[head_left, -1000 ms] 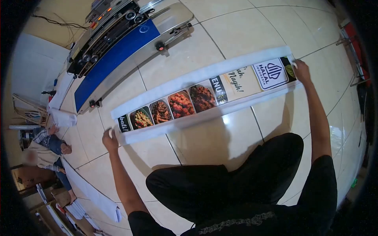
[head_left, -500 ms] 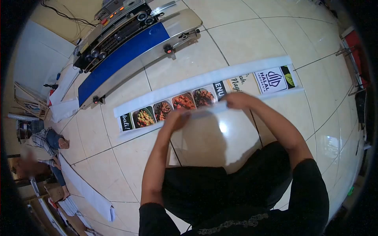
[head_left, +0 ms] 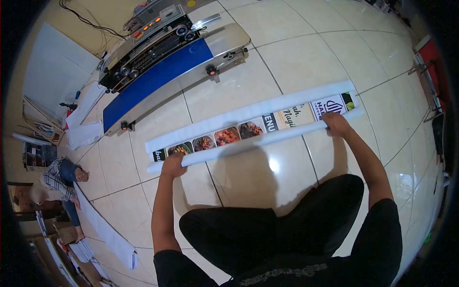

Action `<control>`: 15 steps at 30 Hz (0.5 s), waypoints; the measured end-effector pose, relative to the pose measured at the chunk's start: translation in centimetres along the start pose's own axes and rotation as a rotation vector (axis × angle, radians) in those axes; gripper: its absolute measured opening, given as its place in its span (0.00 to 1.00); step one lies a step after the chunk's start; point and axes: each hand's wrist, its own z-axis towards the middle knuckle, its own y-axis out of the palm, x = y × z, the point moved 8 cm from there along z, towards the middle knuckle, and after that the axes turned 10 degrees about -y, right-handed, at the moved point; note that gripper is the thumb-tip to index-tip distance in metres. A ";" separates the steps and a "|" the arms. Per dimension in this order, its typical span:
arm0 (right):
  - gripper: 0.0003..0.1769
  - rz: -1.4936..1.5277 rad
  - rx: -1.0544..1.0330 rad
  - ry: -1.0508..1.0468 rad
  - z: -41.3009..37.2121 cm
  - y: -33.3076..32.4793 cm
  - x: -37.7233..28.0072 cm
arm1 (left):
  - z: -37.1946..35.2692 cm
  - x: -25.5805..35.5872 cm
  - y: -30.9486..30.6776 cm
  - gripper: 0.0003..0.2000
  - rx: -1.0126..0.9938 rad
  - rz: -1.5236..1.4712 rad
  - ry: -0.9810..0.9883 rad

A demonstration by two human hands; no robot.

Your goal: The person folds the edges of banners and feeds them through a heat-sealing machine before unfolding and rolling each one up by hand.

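A long printed banner (head_left: 248, 126) with food photos and a halal logo lies on the tiled floor in front of me. Its near long edge is folded over into a white roll. My left hand (head_left: 173, 165) presses on that rolled edge near the banner's left end. My right hand (head_left: 336, 124) presses on the same edge near the right end, just below the logo. My arms are spread wide, and my legs in black trousers (head_left: 267, 225) are crossed under me.
A long sealing machine with a blue belt (head_left: 162, 71) stands on the floor beyond the banner. At the left another person (head_left: 62, 179) sits by long white sheets (head_left: 107, 234). White panels (head_left: 52, 71) lean at the far left. Red furniture (head_left: 432, 62) is at the right edge.
My hands went from the banner's two ends to its middle, then spread apart again. The near edge is now rolled further over the print, so less of the pictures shows.
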 end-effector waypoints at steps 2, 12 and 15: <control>0.22 0.088 -0.028 -0.035 -3.4 -0.1 -3.8 | -3.5 -0.1 1.6 0.16 -0.105 -0.008 -0.013; 0.22 -0.150 0.319 -0.423 6.2 -3.2 -21.3 | -9.9 16.2 3.7 0.26 0.061 -0.214 0.261; 0.18 0.140 -0.135 -0.416 12.9 3.4 -18.6 | -8.6 20.4 3.4 0.20 -0.100 -0.210 0.190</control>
